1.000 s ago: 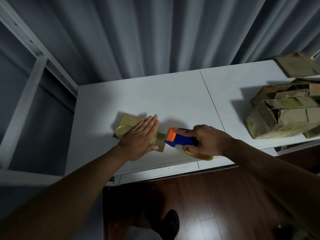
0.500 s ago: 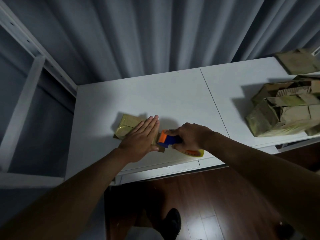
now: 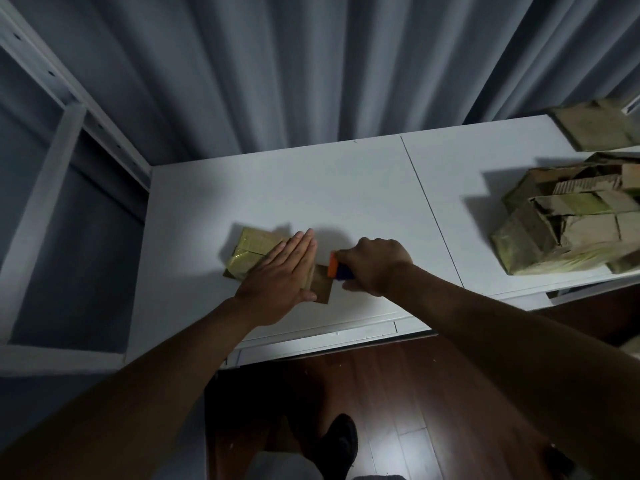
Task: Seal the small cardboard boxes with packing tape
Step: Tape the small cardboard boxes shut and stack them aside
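A small tape-wrapped brown cardboard box (image 3: 258, 252) lies on the white bench (image 3: 346, 188), near its front edge, with bare surface behind it up to the grey curtain (image 3: 311, 64). The left hand (image 3: 280, 271) presses flat on the box, fingers straight and together. Just right of the box, the right hand (image 3: 375, 266) grips an orange-and-blue tape dispenser (image 3: 337, 270), its orange end touching the box. Well right of it sits a pile of brown cardboard boxes (image 3: 568, 230).
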